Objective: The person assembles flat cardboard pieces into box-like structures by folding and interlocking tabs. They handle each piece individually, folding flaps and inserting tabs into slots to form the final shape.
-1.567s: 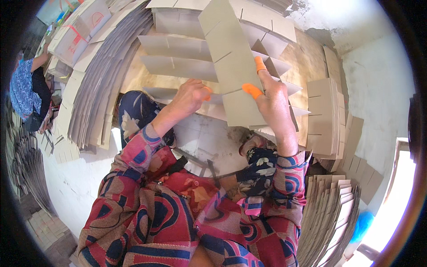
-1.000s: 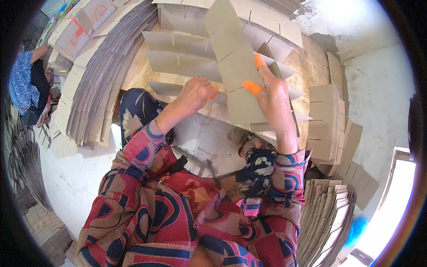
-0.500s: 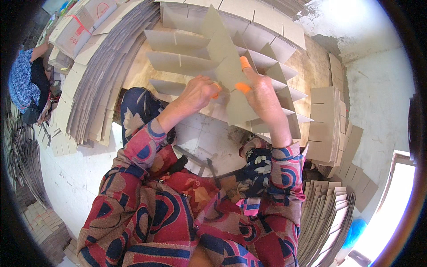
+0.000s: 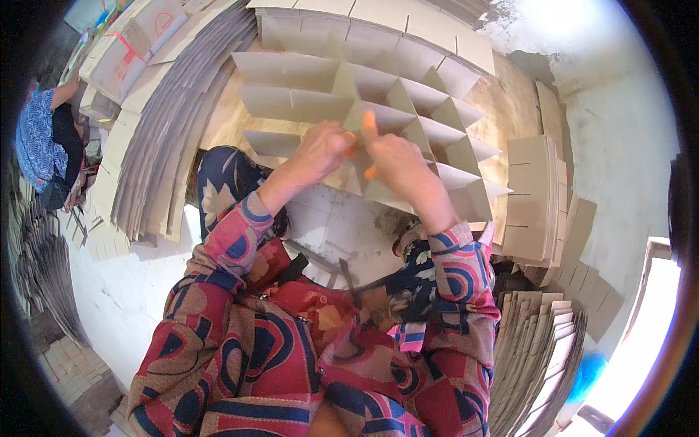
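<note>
A grey-brown cardboard divider grid (image 4: pixel 426 98), made of upright strips slotted across each other, stands on a wooden board in front of me. My left hand (image 4: pixel 320 151) is closed at the near end of a cross strip, pinching cardboard at the long strip that runs through the middle; an orange finger cot covers its thumb. My right hand (image 4: pixel 399 166) lies over that same middle strip, index finger stretched forward and thumb apart, both in orange cots. Its other fingers are hidden beneath the hand. Both hands nearly meet at the strip.
Stacked slotted cardboard (image 4: pixel 178 109) lines the left side, with more behind the grid (image 4: pixel 378 18). Another stack (image 4: pixel 528 200) stands at right, and loose sheets (image 4: pixel 528 349) lean at lower right. A person in blue patterned clothing (image 4: pixel 44 138) is at far left.
The middle strip, raised high above the grid before, now sits lower among the cross strips. My right hand has moved left and down with it, close to my left hand, which has barely shifted.
</note>
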The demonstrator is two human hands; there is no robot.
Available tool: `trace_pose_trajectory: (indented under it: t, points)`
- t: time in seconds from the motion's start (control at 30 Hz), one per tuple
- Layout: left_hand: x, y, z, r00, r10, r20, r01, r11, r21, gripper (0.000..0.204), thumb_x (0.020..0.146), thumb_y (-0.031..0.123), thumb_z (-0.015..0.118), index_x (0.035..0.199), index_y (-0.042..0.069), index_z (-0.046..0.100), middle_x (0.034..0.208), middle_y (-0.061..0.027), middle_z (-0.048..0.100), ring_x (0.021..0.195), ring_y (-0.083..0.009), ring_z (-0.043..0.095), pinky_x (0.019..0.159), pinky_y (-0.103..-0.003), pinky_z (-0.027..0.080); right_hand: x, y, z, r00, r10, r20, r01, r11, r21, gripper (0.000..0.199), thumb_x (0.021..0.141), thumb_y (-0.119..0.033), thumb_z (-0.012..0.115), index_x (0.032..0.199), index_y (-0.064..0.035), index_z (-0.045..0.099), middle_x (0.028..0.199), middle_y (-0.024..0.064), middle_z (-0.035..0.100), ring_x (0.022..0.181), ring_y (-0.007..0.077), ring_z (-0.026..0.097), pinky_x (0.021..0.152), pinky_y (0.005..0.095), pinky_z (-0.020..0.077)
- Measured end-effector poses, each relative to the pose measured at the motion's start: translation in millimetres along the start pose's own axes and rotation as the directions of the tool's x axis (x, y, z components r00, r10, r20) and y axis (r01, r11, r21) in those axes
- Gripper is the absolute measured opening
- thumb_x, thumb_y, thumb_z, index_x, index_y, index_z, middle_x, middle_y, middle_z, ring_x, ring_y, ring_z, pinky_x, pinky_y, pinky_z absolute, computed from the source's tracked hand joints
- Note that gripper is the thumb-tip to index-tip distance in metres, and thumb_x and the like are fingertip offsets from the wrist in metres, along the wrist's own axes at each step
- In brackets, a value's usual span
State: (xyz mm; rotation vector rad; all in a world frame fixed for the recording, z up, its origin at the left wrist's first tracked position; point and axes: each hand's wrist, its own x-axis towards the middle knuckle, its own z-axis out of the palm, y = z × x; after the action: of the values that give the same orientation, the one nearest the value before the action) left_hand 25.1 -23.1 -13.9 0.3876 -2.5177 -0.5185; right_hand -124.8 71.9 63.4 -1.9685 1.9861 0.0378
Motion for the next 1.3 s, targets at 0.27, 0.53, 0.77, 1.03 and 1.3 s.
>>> trace_pose_trajectory:
  t: [0.27,0.53,0.77,1.03,1.3]
  points:
    - [5.9,0.4,-4.3,0.999,0.011,0.038,-0.011,1.0,0.006,0.022,0.07,0.006,0.07,0.091,0.004,0.066,0.078,-0.0124,0.062,0.079,-0.0312,0.058,0.071,-0.041,0.046,-13.2,18.6,10.1,0.962,-0.001,-0.274,0.034,0.993,0.117,0.045,0.085,-0.017,0.063,0.122,0.0037,0.049,0.087,0.0229,0.067,0.08,0.0391,0.066,0.069,0.0477,0.0532]
    - [-4.8,10.0,-31.8,0.992,0.066,-0.111,-0.063,0.998,0.031,0.059,0.061,0.016,0.082,0.114,0.002,0.062,0.1,-0.0129,0.067,0.091,-0.03,0.06,0.08,-0.038,0.048,-105.1,171.0,6.2,0.517,0.481,-0.708,-0.573,0.809,0.131,0.023,0.091,-0.016,0.055,0.112,-0.0118,0.061,0.103,0.0148,0.064,0.095,0.0342,0.062,0.078,0.0446,0.051]
    - [-16.9,-1.2,-37.6,0.995,-0.005,-0.101,0.013,0.996,0.084,0.056,0.06,0.014,0.082,0.112,0.0,0.064,0.102,-0.013,0.068,0.093,-0.0308,0.06,0.081,-0.038,0.047,-223.9,257.7,40.1,0.138,0.773,-0.619,-0.971,0.229,0.07,0.046,0.079,-0.027,0.074,0.116,-0.0092,0.055,0.117,0.0123,0.057,0.114,0.031,0.052,0.089,0.0495,0.0441]
    - [-17.7,-6.8,-39.0,0.994,0.013,-0.105,0.001,0.991,0.135,0.053,0.062,0.014,0.082,0.11,0.001,0.064,0.101,-0.0122,0.069,0.093,-0.0299,0.06,0.081,-0.039,0.047,-259.7,298.0,86.1,0.102,0.784,-0.612,-0.984,0.169,0.053,0.047,0.078,-0.025,0.074,0.119,-0.0108,0.055,0.119,0.0102,0.059,0.117,0.0296,0.052,0.09,0.0488,0.0444]
    - [-20.3,-7.8,-43.3,0.995,0.039,-0.087,-0.023,0.983,0.181,0.05,0.062,0.014,0.081,0.107,0.003,0.063,0.098,-0.0113,0.069,0.09,-0.0291,0.06,0.079,-0.04,0.045,-269.3,310.4,82.1,0.168,0.756,-0.632,-0.938,0.319,0.133,0.026,0.079,-0.024,0.07,0.099,-0.0107,0.064,0.099,0.0103,0.067,0.099,0.031,0.062,0.083,0.0435,0.0496]
